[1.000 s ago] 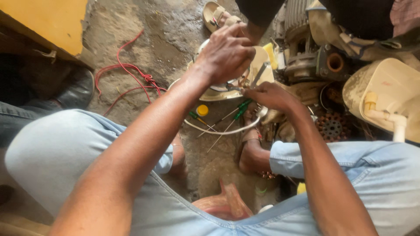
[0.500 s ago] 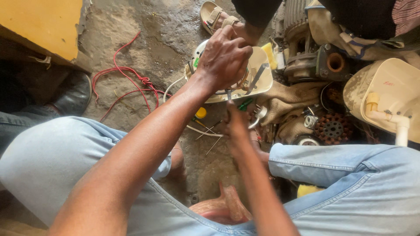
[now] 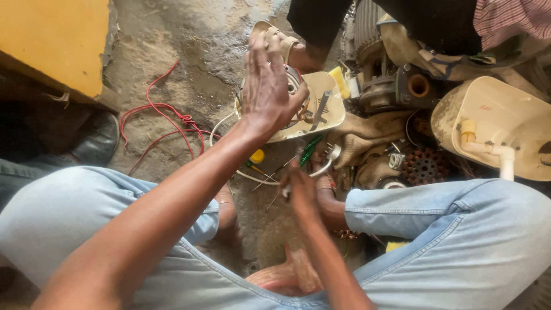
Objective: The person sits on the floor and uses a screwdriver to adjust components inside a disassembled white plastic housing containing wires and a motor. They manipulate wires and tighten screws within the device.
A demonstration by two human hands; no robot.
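Observation:
My left hand (image 3: 268, 86) lies flat, fingers straight and apart, on a round motor part (image 3: 294, 77) seated in a cream plastic housing (image 3: 330, 106) on the dirt floor. My right hand (image 3: 301, 192) hovers lower, just in front of the housing, fingers closed around a thin metal tool whose blurred tip points up toward the housing. Between my hands lie a green-handled screwdriver (image 3: 310, 150) and a yellow-handled screwdriver (image 3: 258, 157), crossed by a white cable (image 3: 221, 123). My knees in pale jeans frame both sides.
A tangled red wire (image 3: 166, 112) runs left of the housing beside a yellow box (image 3: 51, 40) and a black shoe (image 3: 97, 138). To the right sit a grey motor (image 3: 376, 72), a rusty rotor (image 3: 425, 166), sacking (image 3: 367, 135) and a cream cover (image 3: 499, 117). Another person's sandalled foot (image 3: 278, 37) is behind.
My left hand has opened and flattened on the motor part. My right hand has drawn back from the housing toward me, now holding the thin tool upright.

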